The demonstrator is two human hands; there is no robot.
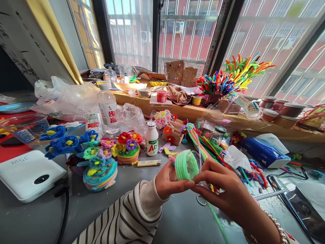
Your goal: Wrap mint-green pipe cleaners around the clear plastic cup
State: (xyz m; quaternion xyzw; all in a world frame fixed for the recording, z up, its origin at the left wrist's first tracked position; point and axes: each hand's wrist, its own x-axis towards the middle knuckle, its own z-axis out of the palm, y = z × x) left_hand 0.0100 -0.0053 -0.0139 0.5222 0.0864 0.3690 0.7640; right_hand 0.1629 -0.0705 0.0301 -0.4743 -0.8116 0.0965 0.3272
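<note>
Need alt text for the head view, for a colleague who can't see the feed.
A left hand and right hand hold a clear cylinder partly wrapped in fuzzy light-green strip over a cluttered gray table. To their left stand a white bottle and fuzzy flower ornaments; bundled colourful stems sit near barred windows.

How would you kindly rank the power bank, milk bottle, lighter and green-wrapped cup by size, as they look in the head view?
1. Power bank, clearly largest.
2. Milk bottle and green-wrapped cup: unsure, as the cup is nearer the camera, so I leave these two unranked.
3. Lighter, smallest.
</note>
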